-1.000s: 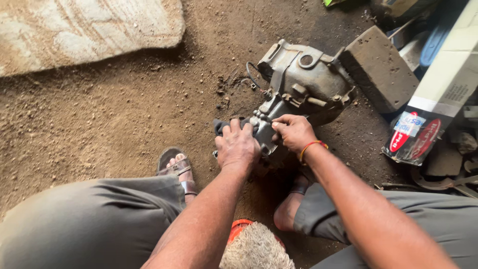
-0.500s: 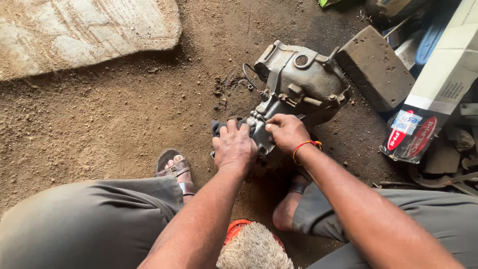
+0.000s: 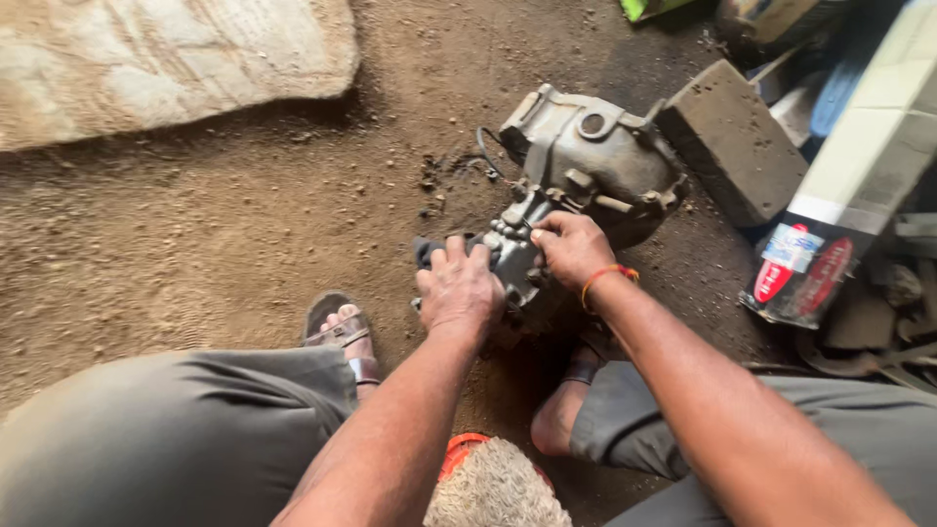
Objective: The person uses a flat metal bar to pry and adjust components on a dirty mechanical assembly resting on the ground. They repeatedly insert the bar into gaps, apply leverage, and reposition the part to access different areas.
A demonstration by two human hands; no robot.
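A grimy grey metal engine housing [image 3: 595, 161] lies on the dirt floor in front of me. My left hand [image 3: 459, 291] presses down on its near end, over a dark rag [image 3: 427, 250] that shows under the fingers. My right hand [image 3: 573, 251], with an orange thread band at the wrist, grips the narrow neck of the housing just right of the left hand. Both hands touch the part and hide its near end.
A grey concrete block [image 3: 732, 141] lies right of the housing. A white and red canister [image 3: 810, 278] and metal clutter stand at the right edge. A pale flat stone slab [image 3: 166, 59] is at the top left. My sandalled foot [image 3: 342, 332] rests below the hands.
The view has shifted slightly, so the housing sits a little lower left in frame. Both hands stay on its near end with little change in grip.
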